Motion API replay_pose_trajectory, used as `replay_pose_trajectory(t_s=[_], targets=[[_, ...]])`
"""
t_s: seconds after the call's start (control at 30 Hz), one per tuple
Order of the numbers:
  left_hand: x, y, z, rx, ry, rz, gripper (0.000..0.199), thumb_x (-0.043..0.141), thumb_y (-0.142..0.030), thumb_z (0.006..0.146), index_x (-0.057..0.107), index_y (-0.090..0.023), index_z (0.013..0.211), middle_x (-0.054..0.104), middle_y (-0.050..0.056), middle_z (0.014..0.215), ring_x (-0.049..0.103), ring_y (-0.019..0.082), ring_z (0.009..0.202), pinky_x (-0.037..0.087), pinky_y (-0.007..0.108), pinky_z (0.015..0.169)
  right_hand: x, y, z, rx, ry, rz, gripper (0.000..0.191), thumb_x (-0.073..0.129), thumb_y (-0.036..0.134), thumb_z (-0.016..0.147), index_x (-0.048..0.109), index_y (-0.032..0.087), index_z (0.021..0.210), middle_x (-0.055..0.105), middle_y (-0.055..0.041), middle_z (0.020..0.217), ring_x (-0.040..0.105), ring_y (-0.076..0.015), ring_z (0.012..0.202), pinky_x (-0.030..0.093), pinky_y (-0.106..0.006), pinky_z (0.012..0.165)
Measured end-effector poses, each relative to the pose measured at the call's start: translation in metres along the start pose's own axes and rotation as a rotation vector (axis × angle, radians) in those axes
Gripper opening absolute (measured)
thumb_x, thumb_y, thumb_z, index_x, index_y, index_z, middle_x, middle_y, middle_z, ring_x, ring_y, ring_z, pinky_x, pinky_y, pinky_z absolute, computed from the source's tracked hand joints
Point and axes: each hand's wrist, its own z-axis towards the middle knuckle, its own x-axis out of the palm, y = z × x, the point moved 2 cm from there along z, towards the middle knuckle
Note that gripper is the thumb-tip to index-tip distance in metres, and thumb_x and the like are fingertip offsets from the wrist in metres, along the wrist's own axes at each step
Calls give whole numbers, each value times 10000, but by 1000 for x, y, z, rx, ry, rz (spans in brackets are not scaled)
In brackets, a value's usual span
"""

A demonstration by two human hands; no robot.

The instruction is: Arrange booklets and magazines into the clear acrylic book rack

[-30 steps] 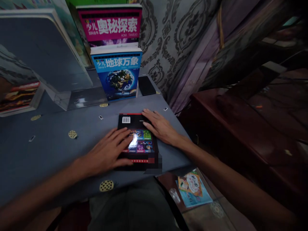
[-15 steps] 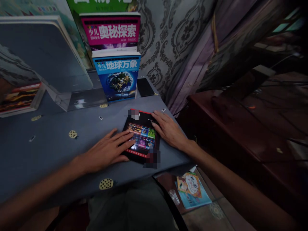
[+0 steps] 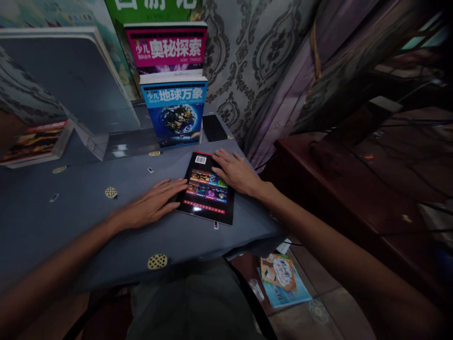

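A black book (image 3: 207,186) lies on the cloth-covered table (image 3: 130,177), its barcode side up, with rows of small coloured pictures and a red strip of text. My left hand (image 3: 150,203) is stretched out at the book's left side, fingertips touching its edge. Flat over the upper right part of the cover lies my right hand (image 3: 235,172), fingers extended, hiding that corner. Behind the book stands a blue book (image 3: 179,113) with a globe on its front, and a pink book (image 3: 170,47) rises behind that one.
A black phone-like slab (image 3: 214,128) rests near the wall. At the left are a grey upright panel (image 3: 78,80) and a red-covered book (image 3: 38,139). Dark red furniture (image 3: 339,189) stands to the right. Thin books (image 3: 283,281) lie low beside the table.
My right hand has shifted up and left, further onto the black book. My left hand has slid left, off its pictures to its edge. The barcode now shows.
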Motion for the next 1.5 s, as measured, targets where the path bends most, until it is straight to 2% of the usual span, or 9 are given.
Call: replay_pose_trajectory(t_s=[0.2,0.3,0.43,0.57,0.77,0.9,1.13,1.37,1.5], targets=[[3,4,6,-57,-136,-163,558,272,-470,1061,285,-198,1549,519,99,1532,439,221,1444,347,451,1212,9,42,28,-197,43,40,525,395,364,1050,475,78,1482,407,-202,1590,341,-300,1506,276,-549,1230],[4,5,6,-79,-167,-216,564,288,-471,1057,251,-199,1551,537,104,1517,438,225,1448,345,462,1205,12,60,13,-229,23,44,529,383,379,1057,477,81,1483,432,-198,1576,349,-295,1503,288,-553,1229],[4,6,5,-95,-174,-239,564,296,-462,1053,254,-178,1538,540,124,1511,460,226,1435,355,454,1194,13,87,-25,-261,12,53,590,424,433,1046,461,46,1489,428,-219,1571,333,-305,1508,301,-535,1235],[3,6,6,-80,-174,-259,545,282,-447,1056,274,-171,1525,559,128,1493,495,225,1407,375,441,1178,15,116,-56,-282,-25,35,581,495,397,1027,469,32,1478,436,-226,1563,338,-310,1505,325,-512,1232],[2,3,5,-67,-187,-244,511,302,-456,1052,353,-189,1486,582,106,1472,512,228,1384,391,444,1168,20,143,-63,-474,21,24,510,488,433,1035,540,111,1427,531,-154,1511,399,-280,1477,308,-543,1230],[2,4,6,-52,-184,-226,502,314,-442,1055,380,-194,1487,591,100,1463,531,225,1366,408,446,1163,21,144,-62,-528,33,27,510,452,435,1051,516,118,1445,540,-128,1510,400,-250,1477,289,-510,1242],[12,13,7,84,-212,-94,414,373,-397,1051,584,-220,1361,587,78,1470,467,223,1430,380,467,1202,16,129,-80,-542,21,75,503,501,379,1039,470,163,1492,468,-123,1569,350,-234,1504,281,-495,1243],[12,10,6,87,-209,-28,413,373,-374,1051,569,-226,1384,575,93,1480,470,234,1429,399,499,1188,-3,99,-103,-402,101,182,585,519,436,1020,417,175,1534,378,-142,1618,281,-234,1534,260,-506,1255],[11,5,4,77,-187,37,453,389,-449,1043,537,-235,1415,552,101,1500,455,254,1440,378,522,1195,-9,71,-101,-279,74,244,579,428,440,1053,341,209,1576,341,-118,1642,260,-214,1542,269,-497,1255]])
